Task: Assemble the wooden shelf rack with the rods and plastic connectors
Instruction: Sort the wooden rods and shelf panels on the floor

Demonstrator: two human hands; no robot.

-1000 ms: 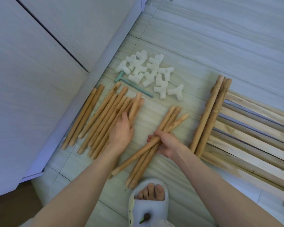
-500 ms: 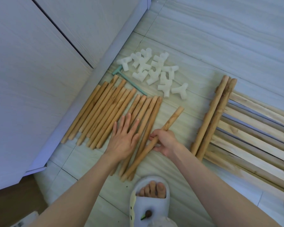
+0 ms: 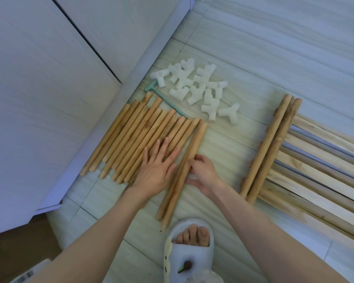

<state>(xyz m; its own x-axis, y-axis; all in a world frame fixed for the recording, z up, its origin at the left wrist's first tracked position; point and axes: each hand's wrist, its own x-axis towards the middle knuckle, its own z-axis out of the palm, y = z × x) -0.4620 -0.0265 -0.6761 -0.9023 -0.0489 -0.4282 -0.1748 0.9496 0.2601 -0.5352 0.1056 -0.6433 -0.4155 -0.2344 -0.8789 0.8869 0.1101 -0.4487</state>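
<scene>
Left hand: the left hand (image 3: 157, 168) lies flat, fingers straight and spread, palm down on the near ends of the rod row (image 3: 139, 137).
Right hand: the right hand (image 3: 202, 174) has its fingers curled against the outer side of the two offset rods (image 3: 182, 172); whether it grips them or only touches them I cannot tell.
Rod row: many short wooden rods lie side by side on the floor (image 3: 243, 58), slanting, close along the base of the white cabinet (image 3: 49, 78).
Offset rods: two rods at the row's right edge lie nearer the person than the rest, between the two hands.
Connectors: a heap of white plastic connectors (image 3: 198, 86) lies on the floor beyond the row's far ends.
Mallet: a small green mallet (image 3: 166, 103) lies between the heap and the row, its handle touching the rod tips.
Long rods: longer rods (image 3: 270, 148) lie at the left edge of the slatted wooden panels (image 3: 319, 160), well to the right.
Foot: a foot in a pale slipper (image 3: 189, 250) rests just beside the near tips of the offset rods.
</scene>
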